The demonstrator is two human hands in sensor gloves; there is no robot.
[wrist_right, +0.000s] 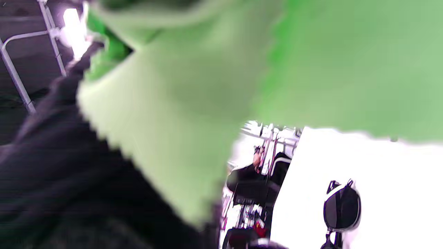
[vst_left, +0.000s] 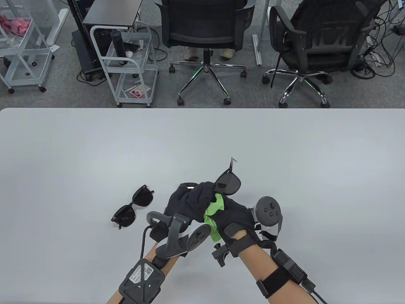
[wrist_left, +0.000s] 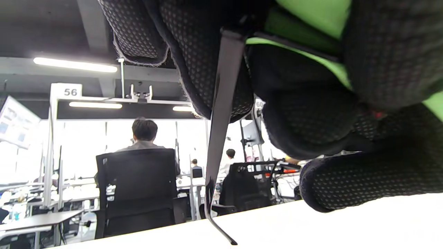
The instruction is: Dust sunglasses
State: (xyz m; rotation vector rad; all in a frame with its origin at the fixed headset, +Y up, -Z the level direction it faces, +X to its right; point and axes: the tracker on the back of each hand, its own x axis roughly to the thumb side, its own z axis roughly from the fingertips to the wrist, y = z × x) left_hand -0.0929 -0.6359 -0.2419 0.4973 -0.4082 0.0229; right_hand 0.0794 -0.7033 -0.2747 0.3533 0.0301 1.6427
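Observation:
Both gloved hands meet just above the near middle of the white table (vst_left: pixel 284 152). My left hand (vst_left: pixel 190 199) curls round a pair of dark sunglasses (vst_left: pixel 228 183), whose free lens and temple tip stick out up and to the right. My right hand (vst_left: pixel 232 212) pinches a green cloth (vst_left: pixel 213 218) against those glasses. One temple arm (wrist_left: pixel 221 114) hangs down between my left fingers (wrist_left: pixel 193 55) with the green cloth (wrist_left: pixel 311 17) beside it. The green cloth (wrist_right: pixel 277 69) fills most of the right wrist view. A second pair of dark sunglasses (vst_left: pixel 133 207) (wrist_right: pixel 342 207) lies folded on the table, left of my hands.
Beyond the table's far edge stand two black office chairs (vst_left: pixel 202 28) (vst_left: pixel 319 41) and white wire carts (vst_left: pixel 126 63). The left wrist view shows a person's back in a chair (wrist_left: pixel 138 186) in the distance.

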